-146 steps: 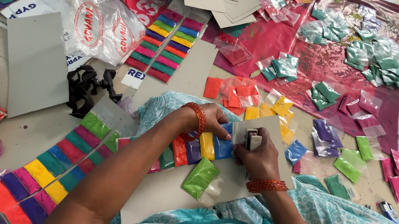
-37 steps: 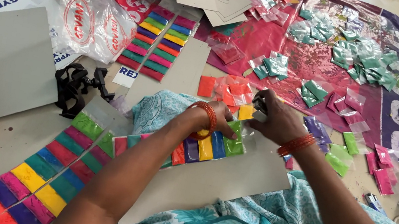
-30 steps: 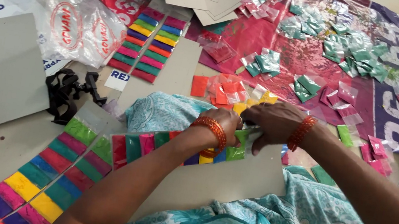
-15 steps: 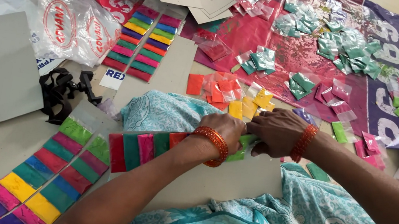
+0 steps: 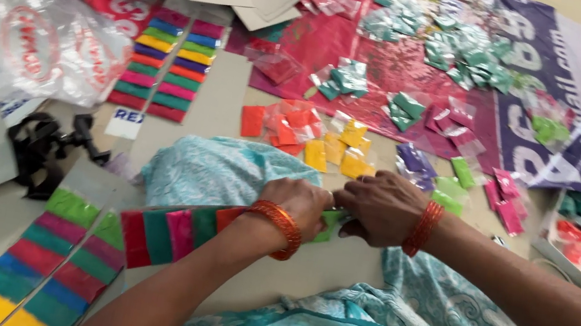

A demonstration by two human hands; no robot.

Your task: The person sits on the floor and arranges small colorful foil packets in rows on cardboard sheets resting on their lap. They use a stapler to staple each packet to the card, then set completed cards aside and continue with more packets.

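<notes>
1. The main thing here is a grey cardboard sheet (image 5: 304,269) lying across the person's lap, on turquoise patterned cloth. A row of small colour packets (image 5: 171,228) sits along its upper edge: red, green, pink, green, orange, with a light green one at the right end.
2. Left hand (image 5: 303,203) presses down on the right end of that row, fingers curled over the packets. Right hand (image 5: 378,206) meets it from 3 o'clock and pinches the light green packet (image 5: 332,220), so both grips are closed on the strip. Orange bangles on both wrists.
3. Around it: loose orange and yellow packets (image 5: 311,135) at 12 o'clock, teal ones (image 5: 454,45) further up on a shiny pink sheet (image 5: 387,69), a purple banner (image 5: 554,114) at 2 o'clock, finished rainbow strips (image 5: 165,61) at 11 o'clock, a clear plastic bag with red round print (image 5: 48,49) at 10 o'clock.
4. Compared with half a second ago, the hands have barely moved; the right hand still sits at the row's end.
</notes>
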